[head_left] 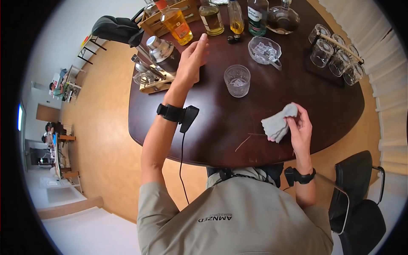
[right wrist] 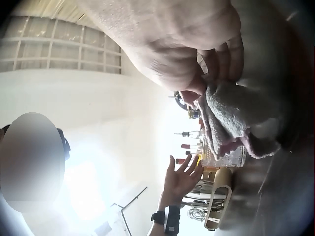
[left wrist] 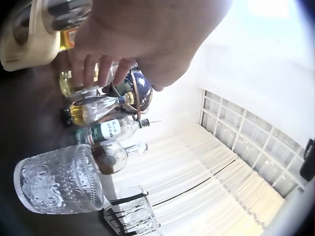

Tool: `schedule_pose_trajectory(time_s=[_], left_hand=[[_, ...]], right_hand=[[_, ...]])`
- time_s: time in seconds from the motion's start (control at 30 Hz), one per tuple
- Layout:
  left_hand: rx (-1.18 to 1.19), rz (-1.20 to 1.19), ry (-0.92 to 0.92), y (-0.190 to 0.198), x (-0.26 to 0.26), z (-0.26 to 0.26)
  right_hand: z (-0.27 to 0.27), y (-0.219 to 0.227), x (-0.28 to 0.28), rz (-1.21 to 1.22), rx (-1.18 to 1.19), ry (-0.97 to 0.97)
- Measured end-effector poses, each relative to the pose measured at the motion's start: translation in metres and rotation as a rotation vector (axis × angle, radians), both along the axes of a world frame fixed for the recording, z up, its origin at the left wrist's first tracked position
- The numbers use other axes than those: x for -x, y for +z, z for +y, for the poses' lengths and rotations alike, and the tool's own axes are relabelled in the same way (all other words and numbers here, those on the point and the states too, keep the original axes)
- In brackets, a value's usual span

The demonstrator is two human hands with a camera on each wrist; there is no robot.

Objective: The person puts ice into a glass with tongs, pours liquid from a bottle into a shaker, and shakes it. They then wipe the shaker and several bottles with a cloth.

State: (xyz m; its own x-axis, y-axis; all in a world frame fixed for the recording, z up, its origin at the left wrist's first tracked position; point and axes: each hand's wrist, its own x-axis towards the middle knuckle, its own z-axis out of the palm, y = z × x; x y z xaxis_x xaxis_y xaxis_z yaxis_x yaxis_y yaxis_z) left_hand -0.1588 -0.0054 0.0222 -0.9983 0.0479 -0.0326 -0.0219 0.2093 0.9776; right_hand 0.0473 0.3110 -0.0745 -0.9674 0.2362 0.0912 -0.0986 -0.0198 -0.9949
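Observation:
My left hand (head_left: 192,59) is stretched out over the table with its fingers extended, holding nothing. It passes beside the metal shaker (head_left: 163,51) and points toward the bottle of amber liquor (head_left: 177,26). In the right wrist view the left hand (right wrist: 183,183) shows its fingers spread. My right hand (head_left: 301,131) pinches a folded grey cloth (head_left: 278,124) between thumb and fingers above the near right of the table. Between the hands stands a patterned glass (head_left: 237,81) with some ice in it, seen close up as a textured glass (left wrist: 59,182) in the left wrist view.
A glass bowl of ice (head_left: 264,52) with tongs sits beyond the glass. Several bottles (head_left: 257,19) line the far side. At right is a rack of upturned glasses (head_left: 335,55), at left a wooden stand of bar tools (head_left: 148,80). Black chairs (head_left: 359,195) stand at lower right.

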Motion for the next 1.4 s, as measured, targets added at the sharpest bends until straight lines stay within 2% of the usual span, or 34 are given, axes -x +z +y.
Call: schedule_pose_trajectory(time_s=[0.1, 0.13, 0.17, 0.23, 0.27, 0.37, 0.4, 0.43, 0.5, 0.53, 0.6, 0.67, 0.73, 0.77, 0.83, 0.9, 0.97, 1.03, 1.07, 1.1, 1.17, 1.23, 1.27, 1.3, 1.4], left_hand=[[0.005, -0.030, -0.035, -0.005, -0.005, 0.001], [0.022, -0.044, -0.047, -0.005, -0.008, 0.001], [0.018, -0.045, -0.042, -0.007, -0.011, 0.001], [0.007, -0.071, -0.048, -0.012, -0.022, 0.002], [0.036, -0.050, -0.063, -0.008, -0.032, 0.002], [0.079, 0.026, -0.124, -0.016, -0.057, 0.004], [0.208, 0.080, -0.138, -0.032, -0.055, 0.001], [0.199, 0.074, -0.135, -0.047, -0.058, 0.004], [0.437, 0.376, -0.163, -0.067, -0.062, 0.022], [0.434, 0.382, -0.159, -0.072, -0.064, 0.030], [0.309, 0.243, -0.151, -0.077, -0.068, 0.044], [0.330, 0.182, -0.152, -0.075, -0.064, 0.048], [0.354, 0.121, -0.143, -0.070, -0.066, 0.050], [0.352, 0.165, -0.172, -0.063, -0.076, 0.050], [0.355, 0.194, -0.212, -0.056, -0.100, 0.052], [0.033, 0.124, -0.266, -0.052, -0.119, 0.055], [-0.079, 0.174, -0.297, -0.054, -0.137, 0.056], [-0.144, 0.098, -0.342, -0.038, -0.161, 0.055], [-0.155, 0.093, -0.352, -0.036, -0.171, 0.056], [-0.117, 0.141, -0.393, -0.037, -0.176, 0.054], [-0.022, 0.198, -0.417, -0.030, -0.182, 0.052], [-0.068, 0.158, -0.407, -0.026, -0.184, 0.049], [-0.094, 0.092, -0.378, -0.025, -0.184, 0.047], [-0.102, 0.106, -0.397, -0.024, -0.184, 0.046], [-0.161, 0.145, -0.301, -0.022, -0.181, 0.039]], right_hand=[[-0.012, 0.018, 0.014, 0.088, -0.162, -0.098], [-0.015, 0.025, 0.019, 0.248, -0.506, -0.168], [-0.018, 0.029, 0.024, 0.324, -0.667, -0.145], [-0.026, 0.025, 0.031, 0.227, -0.974, 0.041], [-0.026, 0.010, 0.033, 0.190, -1.053, 0.142], [-0.032, -0.006, 0.031, 0.199, -1.095, 0.139], [-0.035, -0.006, 0.030, 0.202, -1.095, 0.136], [-0.039, -0.008, 0.028, 0.198, -1.102, 0.144], [-0.046, -0.012, 0.029, 0.214, -1.031, 0.154], [-0.051, -0.007, 0.028, 0.210, -1.002, 0.135], [-0.048, -0.008, 0.031, 0.170, -0.943, 0.140], [-0.046, -0.006, 0.033, 0.127, -0.883, 0.136], [-0.049, 0.000, 0.036, -0.032, -0.265, 0.132], [-0.054, 0.003, 0.040, -0.024, -0.264, 0.126], [-0.071, 0.010, 0.035, 0.123, 0.002, 0.031], [-0.089, 0.017, 0.032, 0.194, -0.104, 0.027], [-0.102, 0.025, 0.028, 0.249, -0.049, -0.032], [-0.093, 0.019, 0.036, 0.177, 0.268, 0.120], [-0.083, 0.023, 0.040, 0.096, 0.354, 0.230], [-0.083, 0.027, 0.041, -0.032, 0.613, 0.297], [-0.082, 0.024, 0.041, -0.113, 0.703, 0.393], [-0.085, 0.021, 0.032, -0.149, 0.713, 0.335], [-0.089, 0.024, 0.025, -0.115, 0.633, 0.285], [-0.094, 0.026, 0.018, -0.083, 0.555, 0.237], [-0.111, 0.036, -0.007, -0.063, 0.434, 0.141]])
